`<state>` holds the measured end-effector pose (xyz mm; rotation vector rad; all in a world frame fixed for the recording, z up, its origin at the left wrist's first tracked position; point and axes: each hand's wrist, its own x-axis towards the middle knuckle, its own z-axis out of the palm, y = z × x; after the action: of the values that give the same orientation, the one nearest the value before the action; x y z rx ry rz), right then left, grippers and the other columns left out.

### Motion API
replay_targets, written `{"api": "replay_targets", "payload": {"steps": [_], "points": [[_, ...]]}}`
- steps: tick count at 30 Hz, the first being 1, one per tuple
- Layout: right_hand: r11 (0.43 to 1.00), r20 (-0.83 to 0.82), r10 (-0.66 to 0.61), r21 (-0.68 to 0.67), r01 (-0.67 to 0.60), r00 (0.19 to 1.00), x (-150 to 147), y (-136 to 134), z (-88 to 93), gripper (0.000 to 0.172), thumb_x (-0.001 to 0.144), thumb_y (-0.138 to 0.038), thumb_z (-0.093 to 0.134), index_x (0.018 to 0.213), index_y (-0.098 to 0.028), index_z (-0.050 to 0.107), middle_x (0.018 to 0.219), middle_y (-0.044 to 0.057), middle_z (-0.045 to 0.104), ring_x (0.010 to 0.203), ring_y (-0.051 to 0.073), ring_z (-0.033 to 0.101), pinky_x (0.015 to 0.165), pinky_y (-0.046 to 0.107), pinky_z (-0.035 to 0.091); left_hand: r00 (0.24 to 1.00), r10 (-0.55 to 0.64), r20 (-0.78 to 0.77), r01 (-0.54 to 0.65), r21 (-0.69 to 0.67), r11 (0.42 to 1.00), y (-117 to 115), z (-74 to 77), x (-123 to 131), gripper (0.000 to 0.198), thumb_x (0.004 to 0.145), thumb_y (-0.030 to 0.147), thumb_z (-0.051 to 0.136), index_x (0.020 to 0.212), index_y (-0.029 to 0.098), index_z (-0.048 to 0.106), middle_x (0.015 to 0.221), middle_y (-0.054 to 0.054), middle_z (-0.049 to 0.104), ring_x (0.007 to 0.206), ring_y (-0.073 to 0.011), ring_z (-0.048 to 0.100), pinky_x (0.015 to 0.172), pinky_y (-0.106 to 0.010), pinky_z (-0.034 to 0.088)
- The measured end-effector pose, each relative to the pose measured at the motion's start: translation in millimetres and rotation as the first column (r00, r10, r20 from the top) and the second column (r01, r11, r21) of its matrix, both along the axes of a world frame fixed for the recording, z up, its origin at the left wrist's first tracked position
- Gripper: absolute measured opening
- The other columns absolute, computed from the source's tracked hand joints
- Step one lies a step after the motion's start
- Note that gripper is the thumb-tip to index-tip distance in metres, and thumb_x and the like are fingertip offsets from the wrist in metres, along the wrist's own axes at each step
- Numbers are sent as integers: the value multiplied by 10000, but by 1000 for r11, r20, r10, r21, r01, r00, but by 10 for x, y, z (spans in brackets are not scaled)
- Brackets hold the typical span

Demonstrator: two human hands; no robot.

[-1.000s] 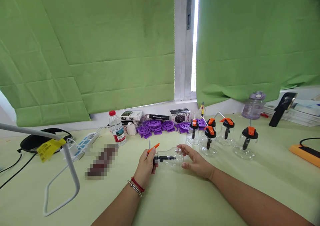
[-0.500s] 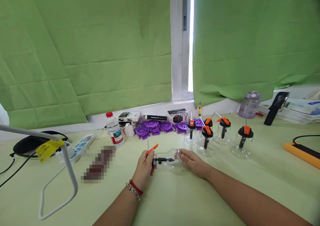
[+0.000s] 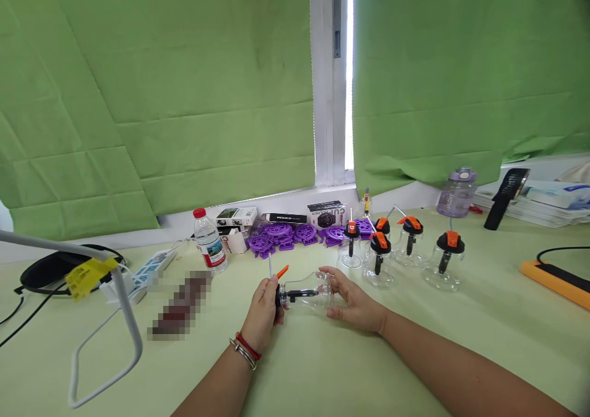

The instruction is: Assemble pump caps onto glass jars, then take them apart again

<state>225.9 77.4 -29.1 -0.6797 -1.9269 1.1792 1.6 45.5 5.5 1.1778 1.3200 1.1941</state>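
Note:
A clear bottle (image 3: 311, 285) with a black cap (image 3: 279, 295) lies sideways above the table, its base to the right. My left hand (image 3: 262, 311) is closed around the cap, where an orange lever (image 3: 283, 272) and a thin straw-like tube (image 3: 271, 265) stick out. A black stem runs inside the bottle. At the other end, my right hand (image 3: 357, 303) grips the base, thumb below and fingers above. Several similar bottles with black caps and orange levers, one a capped bottle (image 3: 445, 269) at the right, stand upright beyond my right hand.
Purple plastic wheel-like parts (image 3: 279, 233) lie along the back beside small boxes (image 3: 327, 214). A red-capped water bottle (image 3: 209, 242) stands left of them. A white bent metal frame (image 3: 131, 319) and a power strip (image 3: 154, 266) are at left. At right are a purple-lidded bottle (image 3: 456, 193) and an orange-black object (image 3: 555, 282).
My right hand has shifted its hold on the bottle's base, its thumb now showing below and its fingers wider apart. The left hand stays on the cap; the view has shifted slightly.

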Motion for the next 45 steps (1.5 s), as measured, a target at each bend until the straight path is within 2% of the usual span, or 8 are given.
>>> {"api": "replay_targets", "payload": {"steps": [10, 15, 22, 25, 28, 35, 41, 45], "points": [[999, 10, -25, -43, 25, 1000, 31, 45, -41, 726, 753, -528, 608, 1351, -225, 328, 1293, 137, 451, 1106, 246, 500, 970, 441, 379, 997, 0, -72, 3, 40, 999, -21, 36, -5, 521, 787, 673, 343, 751, 174, 490, 533, 40, 559, 324, -67, 417, 347, -207, 247], [997, 80, -80, 18, 79, 994, 31, 41, 37, 583, 796, -614, 475, 1193, -191, 529, 1165, 120, 557, 1131, 277, 475, 996, 452, 346, 994, -9, -104, 14, 47, 999, -46, 86, 11, 494, 808, 646, 331, 695, 185, 469, 497, 55, 519, 325, -67, 404, 363, -214, 273], [989, 147, -113, 114, 96, 983, 18, 43, 140, 603, 826, -666, 321, 1020, -209, 662, 1154, 102, 578, 1150, 289, 449, 1040, 460, 276, 992, -22, -122, 28, 54, 998, -31, 30, 26, 470, 818, 635, 322, 708, 194, 443, 492, 53, 524, 324, -71, 409, 356, -207, 277], [991, 150, -129, 60, 121, 980, 23, 51, 133, 637, 830, -673, 286, 896, -190, 696, 1216, 111, 547, 1174, 299, 433, 1049, 458, 261, 990, -48, -132, 57, 64, 996, -23, 8, 26, 455, 831, 624, 307, 712, 200, 420, 500, 53, 525, 329, -71, 412, 353, -203, 287], [985, 126, -170, -11, 173, 977, 36, 52, 95, 636, 824, -673, 311, 986, -179, 677, 1214, 127, 545, 1174, 297, 437, 1050, 463, 256, 987, -70, -142, 81, 69, 994, -36, 21, 36, 446, 837, 617, 303, 720, 202, 415, 507, 55, 515, 332, -71, 411, 347, -200, 294], [937, 77, -180, -290, 195, 981, -20, -41, 130, 588, 850, -616, 340, 1160, -173, 571, 711, 33, 602, 779, 218, 589, 837, 429, 441, 962, -167, -217, 197, 128, 972, -110, 43, 109, 374, 856, 549, 358, 694, 213, 372, 467, 88, 447, 323, -59, 382, 357, -192, 291], [967, 28, -186, -175, 188, 982, -36, -29, 112, 586, 874, -619, 266, 1109, -176, 570, 1149, 118, 568, 1137, 251, 483, 1024, 446, 300, 995, -75, -63, 74, -18, 997, -17, -70, 85, 388, 822, 580, 367, 711, 212, 413, 459, 70, 490, 296, -74, 376, 309, -195, 207], [990, -18, -135, 41, 136, 991, 5, -1, 34, 619, 864, -563, 398, 1373, -238, 262, 1334, 136, 441, 1185, 238, 445, 1007, 461, 332, 999, 40, 37, -37, -83, 996, 53, -103, 5, 450, 791, 626, 372, 767, 188, 473, 494, 41, 540, 310, -78, 401, 320, -199, 231]]}}
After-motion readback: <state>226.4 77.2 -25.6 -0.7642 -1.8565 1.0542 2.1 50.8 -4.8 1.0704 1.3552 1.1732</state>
